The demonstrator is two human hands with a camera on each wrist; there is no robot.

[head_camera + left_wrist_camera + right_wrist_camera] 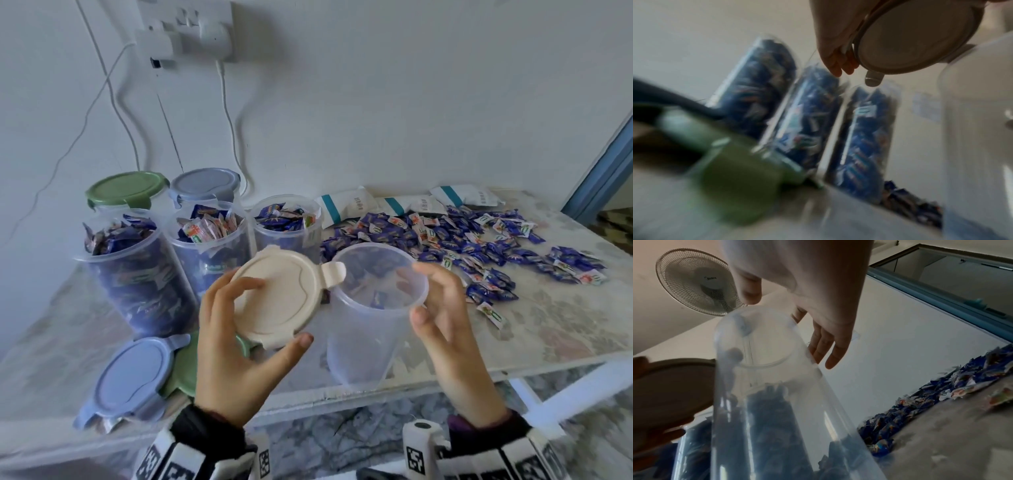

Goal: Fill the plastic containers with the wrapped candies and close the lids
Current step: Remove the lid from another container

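Two containers (157, 192) lidded at back, three filled ones (205, 253) open. Left hand (233, 346) grips beige lid (277, 301) beside empty container (370, 308); right hand (442, 308) open, fingers at its rim. Loose candies (479, 246) remain on table (548, 325); four lids left to close.

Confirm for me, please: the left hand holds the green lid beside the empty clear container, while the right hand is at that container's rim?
Not quite: the lid held by the left hand is beige, as the head view shows. The rest holds: right hand at the empty clear container's rim.

Empty clear container (370, 322) upright, beige lid (279, 298) off, candies (479, 246) scattered
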